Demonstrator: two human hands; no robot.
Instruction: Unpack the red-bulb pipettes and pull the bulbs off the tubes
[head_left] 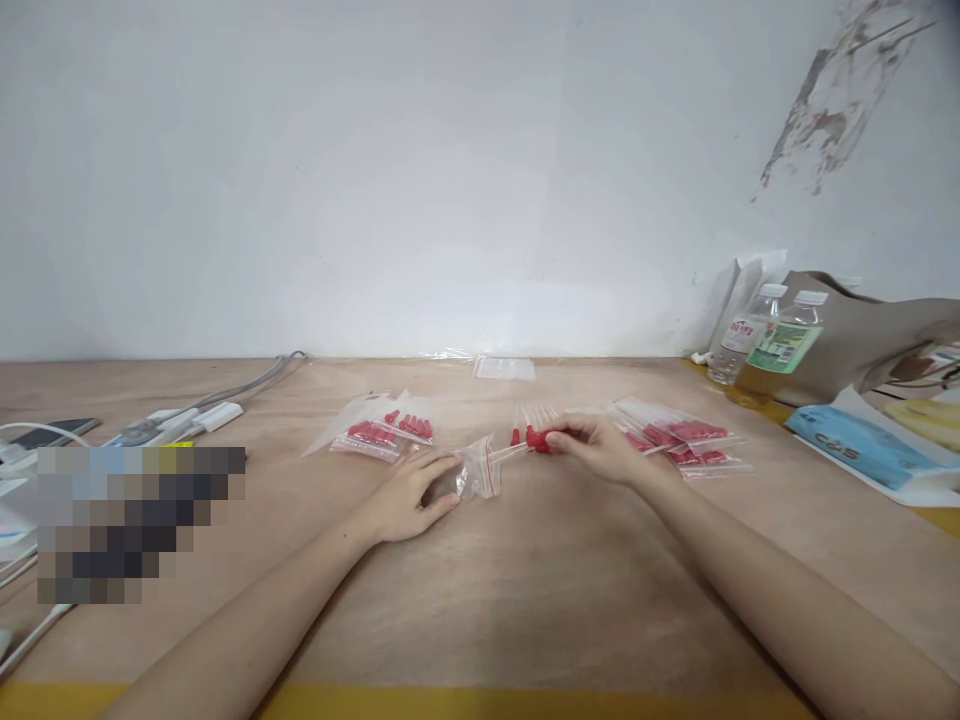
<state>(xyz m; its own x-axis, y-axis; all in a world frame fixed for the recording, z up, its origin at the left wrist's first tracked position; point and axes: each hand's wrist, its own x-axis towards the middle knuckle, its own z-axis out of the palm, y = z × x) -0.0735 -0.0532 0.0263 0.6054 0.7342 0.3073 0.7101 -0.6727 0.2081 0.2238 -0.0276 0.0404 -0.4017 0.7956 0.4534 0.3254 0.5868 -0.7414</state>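
The left hand point(416, 492) is grasping a clear bag point(486, 472) while the right hand point(596, 449) is pinching red-ended tubes point(537, 440) near its mouth

The head camera faces the wall point(420, 180), looking down across the tabletop point(570, 580).

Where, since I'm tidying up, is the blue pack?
At the head view's right, the blue pack lies nearer than the bottles, right of the bagged red pieces.
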